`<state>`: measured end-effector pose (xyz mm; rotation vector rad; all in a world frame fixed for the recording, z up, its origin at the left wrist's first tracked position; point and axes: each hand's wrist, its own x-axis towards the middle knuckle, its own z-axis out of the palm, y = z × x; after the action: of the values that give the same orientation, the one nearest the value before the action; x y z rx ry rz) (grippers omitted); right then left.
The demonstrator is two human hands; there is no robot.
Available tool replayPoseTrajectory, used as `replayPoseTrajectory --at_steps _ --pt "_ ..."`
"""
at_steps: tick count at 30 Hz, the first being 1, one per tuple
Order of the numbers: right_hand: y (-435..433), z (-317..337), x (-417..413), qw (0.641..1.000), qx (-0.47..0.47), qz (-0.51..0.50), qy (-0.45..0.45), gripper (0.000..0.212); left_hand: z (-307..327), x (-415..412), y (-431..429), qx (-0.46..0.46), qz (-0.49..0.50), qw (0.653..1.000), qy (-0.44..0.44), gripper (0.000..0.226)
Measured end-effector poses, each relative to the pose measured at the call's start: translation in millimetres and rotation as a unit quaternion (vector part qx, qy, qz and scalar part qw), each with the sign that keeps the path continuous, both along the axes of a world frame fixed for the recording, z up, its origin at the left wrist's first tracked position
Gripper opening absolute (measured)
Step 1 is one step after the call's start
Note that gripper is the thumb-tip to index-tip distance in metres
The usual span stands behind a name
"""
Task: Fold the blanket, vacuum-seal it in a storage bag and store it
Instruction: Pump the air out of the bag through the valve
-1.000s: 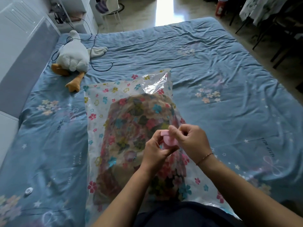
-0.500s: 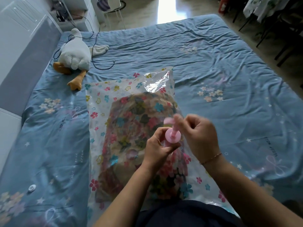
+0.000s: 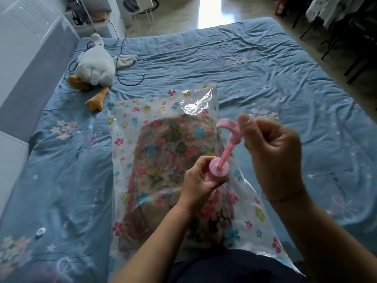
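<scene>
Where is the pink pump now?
Head view, centre: the pink pump is over the storage bag, left hand gripping its barrel, right hand gripping its handle.

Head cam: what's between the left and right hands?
The extended plunger rod of the pink plastic hand pump spans the gap, seen in the head view: left hand grips the barrel, right hand holds the curved handle.

The blue bedsheet (image 3: 265, 78) reads "SLEEP WELL" twice.

Folded floral blanket (image 3: 163, 164) lies inside a clear flower-printed storage bag (image 3: 142, 111), flat at the bed (image 3: 265, 64)'s near edge; a pink pump (image 3: 219, 169), plunger extended, is above it.
</scene>
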<state>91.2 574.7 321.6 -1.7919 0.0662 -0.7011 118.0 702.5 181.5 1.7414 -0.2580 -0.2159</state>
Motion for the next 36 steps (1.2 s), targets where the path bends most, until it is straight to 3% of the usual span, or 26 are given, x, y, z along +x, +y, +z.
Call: replayPoseTrajectory --at_steps 3,8,10,13,15,17,20,22,25,28,31,35,36 --pt "3.9 -4.4 0.1 1.0 -0.001 -0.001 -0.007 0.067 -0.7 -2.1 0.0 0.001 0.003 1.0 0.002 0.047" --pt "1.8 -78.4 3.2 0.973 -0.086 0.028 0.21 0.07 5.5 -2.5 0.7 -0.02 0.008 1.0 -0.007 0.05" --pt "1.2 -61.7 4.5 0.978 -0.09 0.032 0.183 0.065 6.0 -2.5 3.0 -0.029 0.011 1.0 -0.006 0.052" --pt "1.3 -4.9 2.6 0.998 -0.035 0.025 0.038 0.064 4.0 -3.1 6.0 -0.004 0.004 1.0 -0.008 0.05" --pt "0.1 5.8 -0.5 0.999 -0.018 0.034 0.002 0.065 3.3 -5.6 7.3 0.01 0.001 1.0 -0.012 0.049" --pt "0.7 -18.8 -8.0 0.996 -0.011 0.064 0.054 0.071 6.4 -9.5 7.6 0.009 -0.001 1.0 -0.017 0.049" --pt "-9.3 -61.8 -22.6 0.963 0.003 0.135 0.233 0.093 10.7 -17.0 11.4 0.044 -0.034 0.997 -0.05 0.046" --pt "-23.9 -65.2 -32.4 0.937 -0.053 0.19 0.287 0.088 15.9 -24.9 16.4 0.069 -0.055 0.993 -0.08 0.044" --pt "-32.8 -32.1 -42.9 0.917 -0.145 0.251 0.274 0.073 25.1 -29.3 25.9 0.098 -0.058 0.986 -0.122 0.043" --pt "-21.4 9.6 -53.6 0.95 -0.122 0.233 0.169 0.056 31.2 -29.7 36.7 0.099 -0.061 0.986 -0.119 0.04" --pt "-0.4 5.0 -58.7 0.976 -0.106 0.158 0.106 0.05 31.9 -31.3 40.8 0.079 -0.047 0.99 -0.105 0.038" --pt "17.2 -53.8 -47.1 0.961 0.017 0.131 0.243 0.054 28.5 -37.8 32.2 0.056 -0.009 0.995 -0.079 0.04" --pt "14.5 -58.7 -44.6 0.958 0.008 0.128 0.258 0.053 27.1 -39.6 29.1 0.042 0.002 0.997 -0.07 0.041"
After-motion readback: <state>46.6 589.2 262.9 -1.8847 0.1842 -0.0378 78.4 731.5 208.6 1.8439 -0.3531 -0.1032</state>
